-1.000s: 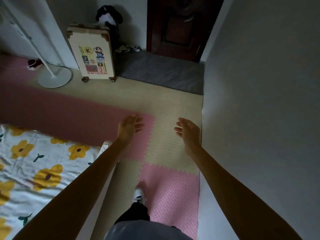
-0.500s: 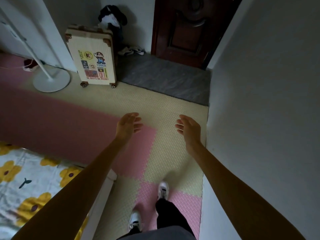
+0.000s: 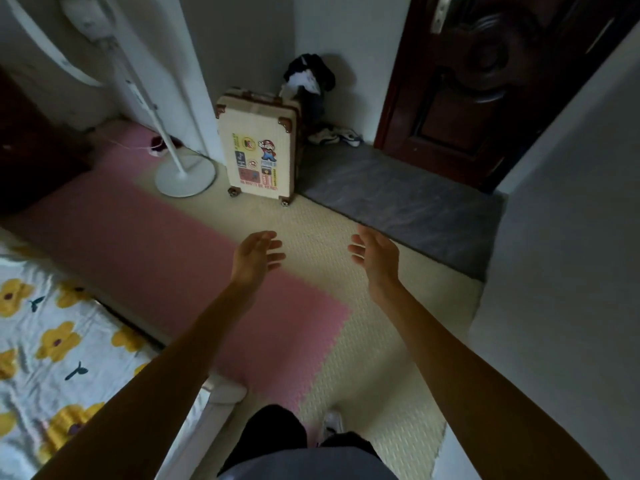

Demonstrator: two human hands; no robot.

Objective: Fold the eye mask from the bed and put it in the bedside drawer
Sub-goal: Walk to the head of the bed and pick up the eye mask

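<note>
Both arms reach forward over the floor, palms turned toward each other. The left hand [image 3: 254, 258] and the right hand [image 3: 375, 256] are spread wide, fingers loose, holding nothing. Under them lie foam floor mats [image 3: 194, 258], pink on the left and cream on the right. The bed [image 3: 52, 341], with its white sheet printed in yellow flowers, fills the lower left; its corner sits just beside the left forearm. No eye mask shows on the visible part of the bed, though the light is dim and most of the bed lies outside the view. Ahead, a cream suitcase [image 3: 261, 147] with stickers stands upright near the wall, a white standing fan [image 3: 185, 174] to its left. A grey doormat [image 3: 408, 202] lies before the dark wooden door [image 3: 485, 84]. A pale wall [image 3: 571, 237] closes the right side.
</note>
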